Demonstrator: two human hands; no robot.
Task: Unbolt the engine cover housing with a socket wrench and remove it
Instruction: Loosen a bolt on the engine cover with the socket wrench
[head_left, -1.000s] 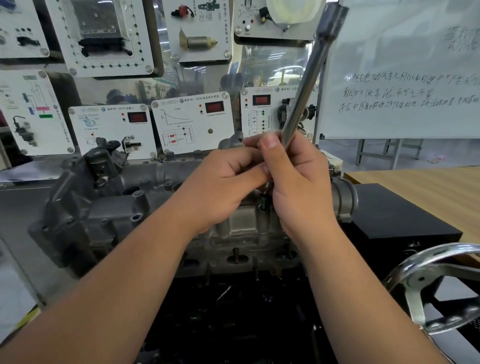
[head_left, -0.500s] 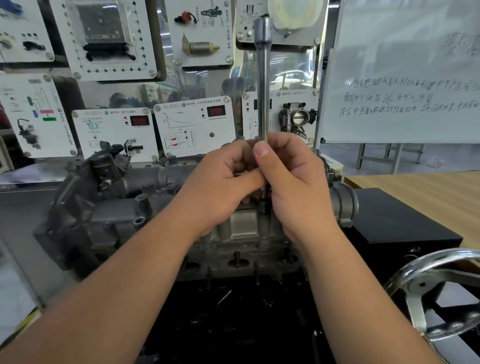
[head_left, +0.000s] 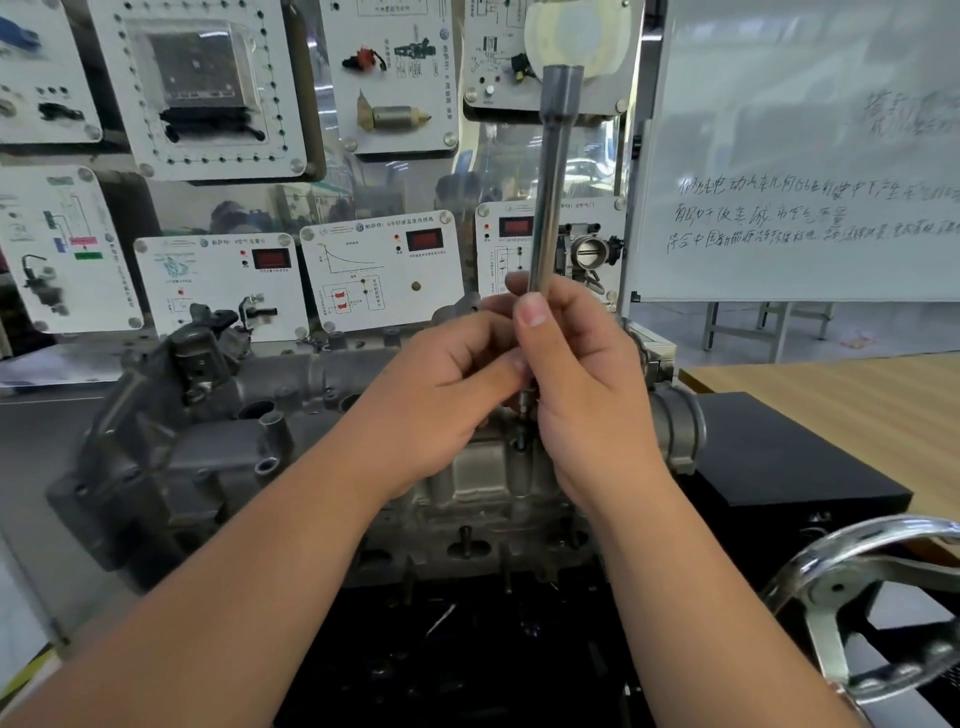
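Both hands — left hand (head_left: 447, 395), right hand (head_left: 582, 384) — grip upright socket wrench (head_left: 551, 176); whiteboard (head_left: 810, 156) handwriting illegible.

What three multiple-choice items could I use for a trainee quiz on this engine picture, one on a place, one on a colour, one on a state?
1. Where is the big whiteboard with handwriting?
A. upper right
B. lower left
C. flat on the engine

2. What colour are the lit readouts on the white sensor panels?
A. green
B. red
C. blue

3. How does the long silver metal socket wrench stand?
A. lying flat on the wooden table
B. nearly upright, held low by both hands
C. hanging from the wall

Key: 1 A, it fills the upper right. 2 B, the small displays glow red. 3 B, the left hand and right hand grip its lower end above the grey cast-metal engine housing.
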